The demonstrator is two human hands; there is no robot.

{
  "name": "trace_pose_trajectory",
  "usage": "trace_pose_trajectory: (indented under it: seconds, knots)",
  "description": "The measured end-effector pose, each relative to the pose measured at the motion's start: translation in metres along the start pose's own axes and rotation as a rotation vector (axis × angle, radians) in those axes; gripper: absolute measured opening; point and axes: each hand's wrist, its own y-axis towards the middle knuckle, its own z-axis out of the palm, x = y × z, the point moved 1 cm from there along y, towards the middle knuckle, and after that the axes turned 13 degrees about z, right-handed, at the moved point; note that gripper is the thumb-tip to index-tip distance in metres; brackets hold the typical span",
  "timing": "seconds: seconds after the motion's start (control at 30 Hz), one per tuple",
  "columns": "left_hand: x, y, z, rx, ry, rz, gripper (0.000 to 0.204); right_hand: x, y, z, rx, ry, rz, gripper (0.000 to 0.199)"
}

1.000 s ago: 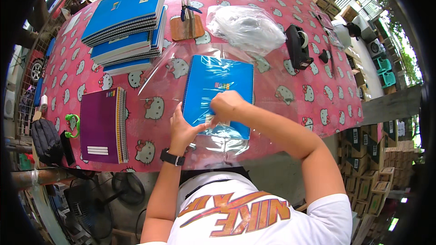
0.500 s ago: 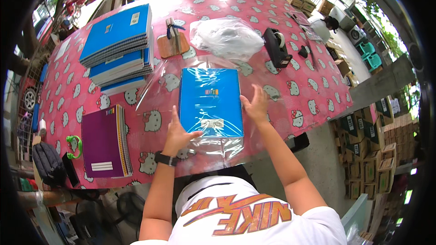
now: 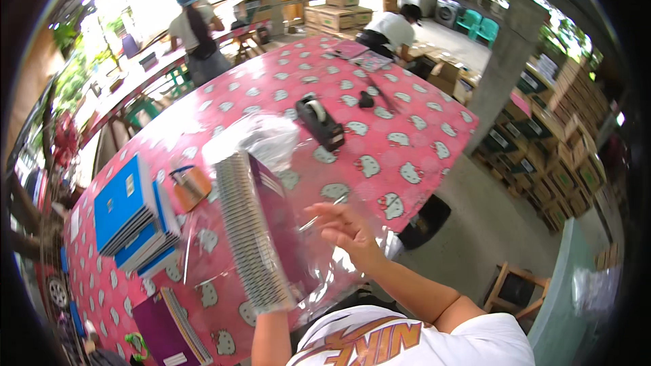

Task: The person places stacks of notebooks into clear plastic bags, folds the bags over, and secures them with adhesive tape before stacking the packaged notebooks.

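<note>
A stack of spiral notebooks (image 3: 252, 230) in clear plastic is tipped up, its wire spines facing me. A purple cover (image 3: 281, 220) shows on its right side. My left forearm (image 3: 272, 339) reaches its lower end; the stack hides my left hand, which appears to hold it up. To the right, my right hand (image 3: 346, 234) is open with fingers apart, close to the loose clear plastic (image 3: 346, 264). Purple notebooks (image 3: 166, 325) lie at the near left, and a pile of blue notebooks (image 3: 125, 207) stands beyond them.
A bunched clear plastic bag (image 3: 254, 137), a black tape dispenser (image 3: 320, 123) and a wooden holder (image 3: 190, 186) sit on the pink patterned table (image 3: 413, 125). Two people (image 3: 193, 37) work farther off. Stacked cartons (image 3: 542, 156) and a concrete post (image 3: 508, 61) stand at the right.
The notebook stack, flat with its blue cover up, is now tipped up on edge. My right hand has come away from its side. The view has swung, bringing more of the surroundings in.
</note>
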Motion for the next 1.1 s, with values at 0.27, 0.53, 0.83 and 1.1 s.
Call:
trace_pose_trajectory:
  seconds: [0.27,0.53,0.83,1.1]
  knots:
    - [0.150,0.123,0.136,0.253,-0.098,-0.191,0.039,-0.020,-0.048,-0.118,0.025,1.063,0.221,0.069]
    - [0.235,0.150,0.199,0.112,0.242,-0.360,0.033,0.010,-0.069,-0.332,-0.377,0.687,-0.385,0.041]
    - [0.140,0.096,0.127,0.071,0.321,-0.214,0.042,-0.017,-0.045,-0.469,-0.715,0.425,-0.340,0.048]
    - [0.056,0.013,0.072,-0.190,0.512,0.101,0.047,-0.041,0.029,-0.485,-0.898,0.314,0.160,0.037]
